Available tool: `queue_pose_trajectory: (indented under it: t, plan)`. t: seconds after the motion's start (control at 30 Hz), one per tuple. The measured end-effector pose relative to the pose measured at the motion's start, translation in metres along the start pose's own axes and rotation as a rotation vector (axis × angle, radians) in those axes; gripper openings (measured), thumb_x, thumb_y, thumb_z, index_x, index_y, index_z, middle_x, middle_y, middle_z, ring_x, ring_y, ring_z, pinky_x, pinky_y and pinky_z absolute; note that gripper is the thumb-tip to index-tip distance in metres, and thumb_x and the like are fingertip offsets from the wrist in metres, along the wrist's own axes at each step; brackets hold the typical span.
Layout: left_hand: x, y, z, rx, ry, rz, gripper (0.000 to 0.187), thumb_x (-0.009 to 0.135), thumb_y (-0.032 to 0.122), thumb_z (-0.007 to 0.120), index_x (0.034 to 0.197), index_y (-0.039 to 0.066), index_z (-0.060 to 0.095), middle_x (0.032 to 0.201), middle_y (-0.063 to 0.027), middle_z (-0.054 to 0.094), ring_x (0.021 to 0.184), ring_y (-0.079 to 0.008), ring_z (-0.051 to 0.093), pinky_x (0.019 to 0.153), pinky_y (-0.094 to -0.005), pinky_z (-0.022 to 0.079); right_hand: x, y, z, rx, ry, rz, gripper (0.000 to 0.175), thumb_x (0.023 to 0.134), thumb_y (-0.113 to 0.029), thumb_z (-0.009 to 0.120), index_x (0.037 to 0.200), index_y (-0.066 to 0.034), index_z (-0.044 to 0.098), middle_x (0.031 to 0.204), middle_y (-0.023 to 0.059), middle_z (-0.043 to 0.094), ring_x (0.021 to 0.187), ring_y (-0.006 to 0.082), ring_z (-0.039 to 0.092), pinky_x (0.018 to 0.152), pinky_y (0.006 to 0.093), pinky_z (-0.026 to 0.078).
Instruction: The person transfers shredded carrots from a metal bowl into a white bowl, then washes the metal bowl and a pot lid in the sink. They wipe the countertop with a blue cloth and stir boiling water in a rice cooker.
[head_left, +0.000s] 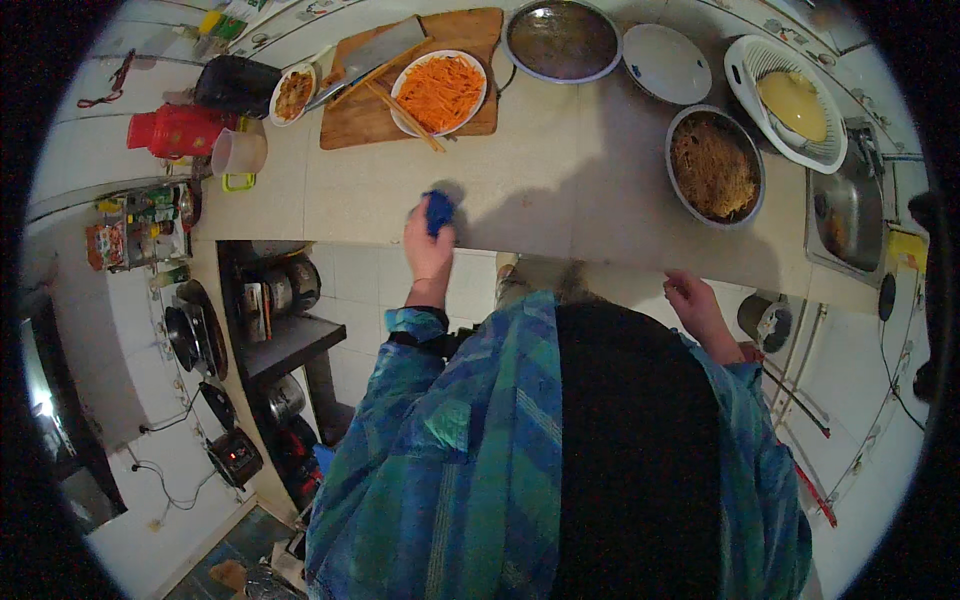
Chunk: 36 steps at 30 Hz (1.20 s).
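Observation:
My left hand (429, 251) grips a bunched dark-blue cloth (439, 213) on the beige countertop (352, 195), close to its front edge. Beyond it lies a wooden cutting board (360, 131), carrying a white bowl of shredded carrot (441, 91). A pair of wooden chopsticks (409, 112) rests across the bowl's rim. Behind the bowl a cleaver (386, 49) lies flat on the board. My right hand (694, 301) hangs just in front of the counter edge, its fingers curled; too little detail shows to tell how far they are closed. Nothing is visible in it.
To the right stand a metal basin of brown noodle-like strands (714, 169), a pan of dark liquid (562, 41), a white plate (667, 64), a white colander (739, 67) and a sink (844, 225). A red thermos (180, 131) and plastic jug (238, 152) lie left.

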<state>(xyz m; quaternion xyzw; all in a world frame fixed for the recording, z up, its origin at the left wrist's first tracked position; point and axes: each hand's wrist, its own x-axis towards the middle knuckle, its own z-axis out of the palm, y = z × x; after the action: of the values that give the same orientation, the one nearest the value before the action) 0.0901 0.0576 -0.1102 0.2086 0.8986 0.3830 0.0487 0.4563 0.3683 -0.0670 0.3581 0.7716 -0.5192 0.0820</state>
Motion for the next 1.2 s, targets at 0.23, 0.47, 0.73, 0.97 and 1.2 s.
queue_pose_trajectory:
  t: [0.23, 0.47, 0.73, 0.97, 1.2]
  plan:
    - [-0.016, 0.028, 0.037, 0.433, -0.079, -0.242, 0.068, 0.072, 0.024, 0.069, 0.132, 0.001, 0.047, 0.114, -0.0218, 0.053, 0.103, -0.0423, 0.054, 0.090, -0.0476, 0.046, -0.004, 0.016, -0.004, 0.032, -0.001, -0.032, 0.032, 0.092, -0.015, 0.061, 0.121, -0.0029, 0.058, 0.097, 0.0116, 0.066, 0.088, 0.0195, 0.064, 0.079, 0.0324, 0.051]
    - [0.005, 0.105, 0.105, 0.182, -0.195, -0.178, 0.054, 0.078, 0.026, 0.065, 0.124, 0.002, 0.052, 0.113, -0.0243, 0.052, 0.105, -0.0428, 0.053, 0.092, -0.0492, 0.045, -0.011, 0.027, -0.006, 0.103, -0.006, 0.018, 0.032, 0.092, -0.015, 0.060, 0.121, -0.0011, 0.058, 0.094, 0.0115, 0.066, 0.084, 0.0174, 0.063, 0.077, 0.0310, 0.051]
    - [0.066, 0.123, 0.136, -0.187, -0.300, 0.014, 0.048, 0.079, 0.017, 0.062, 0.124, 0.002, 0.056, 0.111, -0.0275, 0.057, 0.104, -0.0444, 0.054, 0.092, -0.0483, 0.045, -0.019, 0.035, -0.021, 0.005, 0.072, -0.015, 0.034, 0.092, -0.017, 0.061, 0.122, -0.0020, 0.058, 0.097, 0.0130, 0.067, 0.085, 0.0202, 0.064, 0.077, 0.0320, 0.051]
    - [0.124, 0.109, 0.133, 0.328, -0.291, 0.106, 0.048, 0.078, 0.019, 0.068, 0.125, 0.016, 0.061, 0.119, -0.0204, 0.055, 0.109, -0.0401, 0.054, 0.094, -0.0437, 0.046, -0.044, 0.055, -0.023, 0.088, 0.100, 0.123, 0.034, 0.091, -0.016, 0.062, 0.122, -0.0024, 0.059, 0.098, 0.0124, 0.066, 0.085, 0.0197, 0.064, 0.077, 0.0316, 0.051]
    - [0.082, 0.133, 0.146, 0.311, -0.635, 0.519, 0.052, 0.072, 0.005, 0.071, 0.120, 0.023, 0.065, 0.116, -0.0133, 0.057, 0.110, -0.0353, 0.055, 0.094, -0.0417, 0.047, -0.047, 0.047, -0.011, 0.095, 0.030, 0.168, 0.032, 0.091, -0.014, 0.062, 0.121, -0.0025, 0.059, 0.096, 0.0119, 0.066, 0.084, 0.0182, 0.064, 0.076, 0.0308, 0.052]
